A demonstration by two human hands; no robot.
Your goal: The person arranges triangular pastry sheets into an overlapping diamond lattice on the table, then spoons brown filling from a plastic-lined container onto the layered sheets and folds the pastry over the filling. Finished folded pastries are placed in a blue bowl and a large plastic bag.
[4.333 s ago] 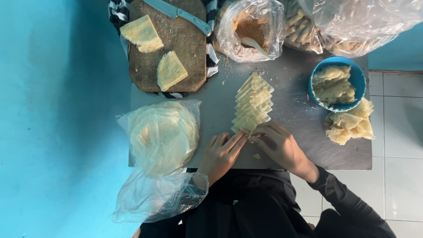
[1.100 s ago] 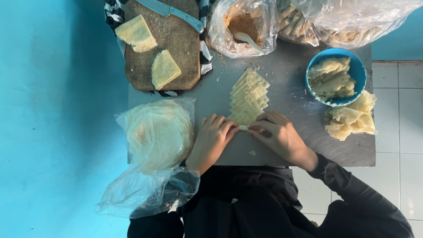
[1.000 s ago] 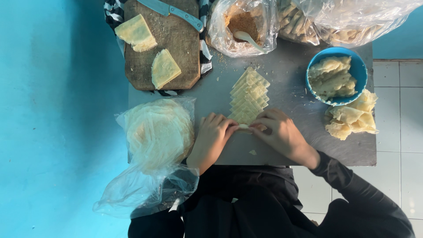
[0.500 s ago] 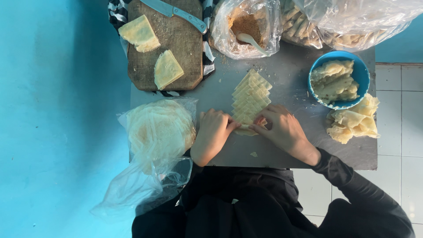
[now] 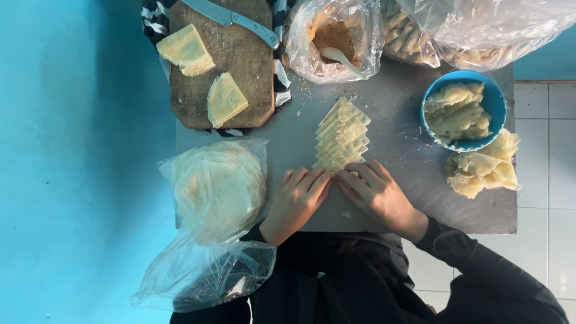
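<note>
Seen from the head camera, looking straight down, both hands meet at the near end of a row of pastry sheets (image 5: 342, 135) that lies in the middle of the grey worktop (image 5: 396, 129). The sheets are pale yellow, cut to a pointed shape and overlapped like tiles, running away from the person. The left hand (image 5: 298, 201) lies palm down with its fingers stretched flat, their tips pressing on the nearest sheet. The right hand (image 5: 377, 193) lies the same way just beside it, fingertips touching the same end of the row; neither hand is closed around anything, and what sits under the fingertips is hidden.

To the left of the hands, a clear plastic bag (image 5: 210, 240) holds a stack of round flat wrappers (image 5: 219, 186), the bag's loose end hanging off the worktop's near edge. At the far left, a wooden cutting board (image 5: 237, 60) carries two cut wrapper pieces (image 5: 225, 99) and a knife (image 5: 231, 18) across its far edge. Beside the board, an open bag holds a brown crumbly filling (image 5: 333, 36) with a white spoon (image 5: 342, 59) in it. On the right, a blue bowl (image 5: 495, 99) is full of folded pastries, and a heap of folded pastries (image 5: 483, 168) lies just beside it on the worktop.
</note>
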